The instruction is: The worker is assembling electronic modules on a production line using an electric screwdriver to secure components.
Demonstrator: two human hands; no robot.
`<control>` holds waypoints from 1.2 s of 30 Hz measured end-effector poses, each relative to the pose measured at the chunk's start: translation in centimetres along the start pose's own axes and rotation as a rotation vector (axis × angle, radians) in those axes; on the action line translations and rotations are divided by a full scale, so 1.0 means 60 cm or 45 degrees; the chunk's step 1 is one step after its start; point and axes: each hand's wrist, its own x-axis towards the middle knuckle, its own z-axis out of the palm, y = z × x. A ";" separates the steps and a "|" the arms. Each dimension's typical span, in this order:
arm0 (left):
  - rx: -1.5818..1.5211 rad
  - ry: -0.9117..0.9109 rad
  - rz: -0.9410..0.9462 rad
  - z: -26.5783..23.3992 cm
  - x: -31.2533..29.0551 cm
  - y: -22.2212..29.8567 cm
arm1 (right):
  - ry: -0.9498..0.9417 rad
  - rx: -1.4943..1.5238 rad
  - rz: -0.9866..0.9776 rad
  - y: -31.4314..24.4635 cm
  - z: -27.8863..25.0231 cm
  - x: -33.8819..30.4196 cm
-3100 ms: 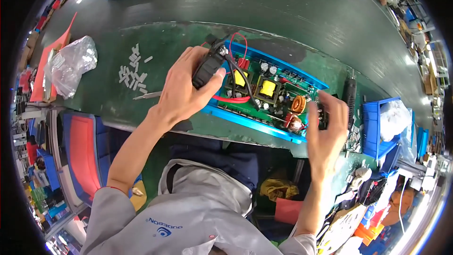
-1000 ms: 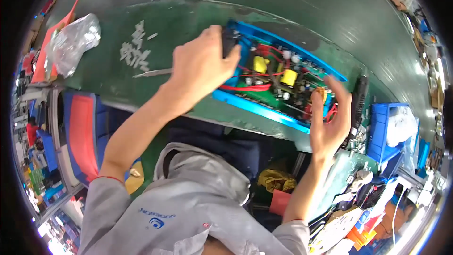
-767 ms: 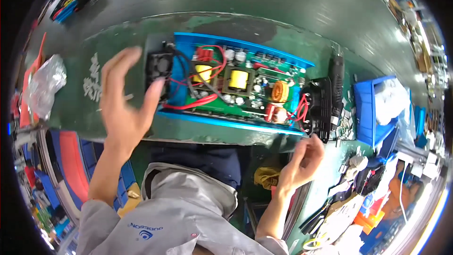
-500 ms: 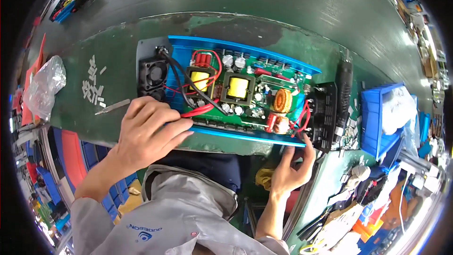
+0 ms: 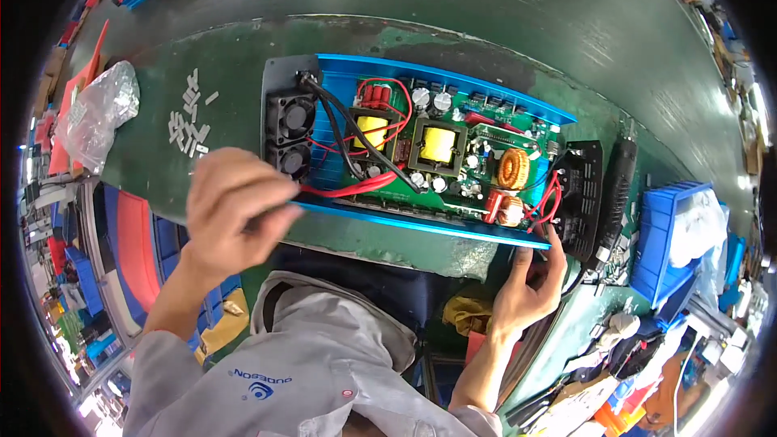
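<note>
Blue aluminium walls frame the open power unit (image 5: pixel 421 154), which lies on the green bench (image 5: pixel 486 57) close to its near edge, in much the same place as half a second ago. Its long axis runs left to right along that edge, dipping slightly toward the right. The black fan end plate (image 5: pixel 287 125) faces the left end of the bench and the black socket end plate (image 5: pixel 584 194) faces the right.

Since the earlier frame the left hand (image 5: pixel 231 210) has lifted a little and closed further. It now sits at the near left corner of the unit, just below the fans, with fingers curled into a loose fist beside the red wires (image 5: pixel 356 188); whether it pinches anything cannot be told. The right hand (image 5: pixel 530 287) has come up from below the bench edge to the near right corner of the unit. Its fingers are spread, with fingertips touching the blue rail beneath the socket plate and the thumb apart from them.

So the unit spans between the two hands, one at each near corner.

A black cylindrical tool (image 5: pixel 617 186) lies just beyond the socket plate, a blue bin (image 5: pixel 660 251) further right. Small white parts (image 5: pixel 190 117) and a clear plastic bag (image 5: pixel 101 113) lie toward the left end of the bench.
</note>
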 end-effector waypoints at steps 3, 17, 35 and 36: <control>-0.029 0.168 -0.390 -0.049 -0.037 -0.013 | 0.021 -0.040 -0.010 -0.010 0.009 -0.017; 0.163 0.778 -0.261 -0.147 0.011 -0.014 | 0.198 0.093 -0.017 -0.063 0.005 -0.071; 0.226 0.306 -0.350 -0.179 -0.082 -0.060 | -0.378 0.348 -0.970 -0.284 0.115 -0.042; 0.151 0.267 -0.428 -0.145 -0.110 -0.083 | -0.452 0.325 -1.051 -0.327 0.138 -0.030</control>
